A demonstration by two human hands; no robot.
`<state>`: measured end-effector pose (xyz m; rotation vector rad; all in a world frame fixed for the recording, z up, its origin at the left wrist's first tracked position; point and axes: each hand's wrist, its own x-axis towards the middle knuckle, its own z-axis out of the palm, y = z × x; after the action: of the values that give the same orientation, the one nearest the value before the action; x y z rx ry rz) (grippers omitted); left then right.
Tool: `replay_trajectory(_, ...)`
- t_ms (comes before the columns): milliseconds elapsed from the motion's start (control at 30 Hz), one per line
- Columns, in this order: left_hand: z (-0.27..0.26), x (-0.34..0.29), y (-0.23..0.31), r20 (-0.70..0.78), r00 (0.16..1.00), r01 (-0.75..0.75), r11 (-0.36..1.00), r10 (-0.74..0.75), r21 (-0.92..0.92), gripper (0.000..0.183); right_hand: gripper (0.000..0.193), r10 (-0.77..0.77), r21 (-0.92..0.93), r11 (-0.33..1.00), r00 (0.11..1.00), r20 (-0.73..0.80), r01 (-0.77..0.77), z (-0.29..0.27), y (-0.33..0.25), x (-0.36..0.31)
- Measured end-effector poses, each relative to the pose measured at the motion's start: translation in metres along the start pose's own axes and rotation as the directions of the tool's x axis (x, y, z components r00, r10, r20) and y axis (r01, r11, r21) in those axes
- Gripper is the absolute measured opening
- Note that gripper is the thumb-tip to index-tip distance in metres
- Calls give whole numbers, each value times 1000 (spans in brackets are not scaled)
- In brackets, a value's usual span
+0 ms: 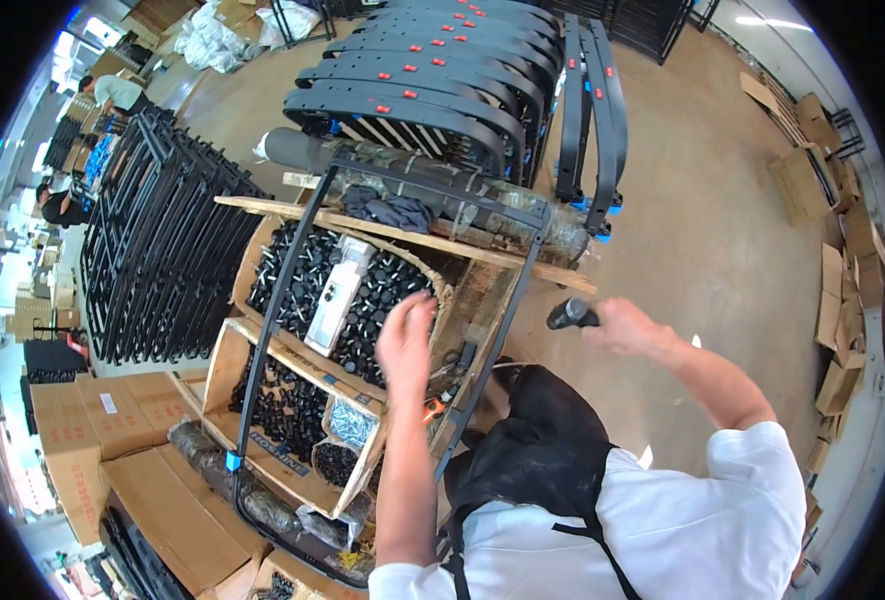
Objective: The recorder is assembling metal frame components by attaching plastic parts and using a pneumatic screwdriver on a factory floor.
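The left hand [406, 335] was reaching into a round woven basket heaped with small black knobbed screw parts [383, 290], its fingers curled down among them, though whether they had closed on one could not be told. The right hand [623, 325] was clamped around a black cylindrical power driver [571, 314], held out to the side over the brown floor. A black tubular metal frame [503, 300] lay across the wooden desk [403, 235] above the basket. To do this well, the left hand probably needed to pinch a single part by its head, lift it clear of the frame's bar without snagging, and keep the driver steady and aimed away.
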<state>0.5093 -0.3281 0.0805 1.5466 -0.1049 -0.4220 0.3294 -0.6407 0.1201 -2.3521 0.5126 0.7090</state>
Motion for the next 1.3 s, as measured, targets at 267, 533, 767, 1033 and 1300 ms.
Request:
replay_trajectory(267, 181, 78, 92, 662, 714, -43, 958, 227, -283, 49, 42, -110, -111, 990, 966, -233, 86, -139, -81, -7)
replay_trajectory(533, 203, 98, 72, 626, 772, 107, 950, 107, -295, 23, 44, 1, -147, 989, 988, -154, -24, -147, -81, 30)
replay_trajectory(767, 198, 100, 60, 608, 781, 66, 949, 144, -310, 23, 53, -49, -162, 986, 988, -148, 25, -141, -81, 38)
replay_trajectory(1033, 195, 92, 61, 594, 795, 57, 959, 125, -277, 25, 56, 34, -143, 989, 996, -77, -45, -134, -82, 41)
replay_trajectory(1300, 194, 95, 54, 600, 793, 68, 963, 106, -260, 26, 36, 154, 6, 988, 988, -32, -153, -127, -87, 46)
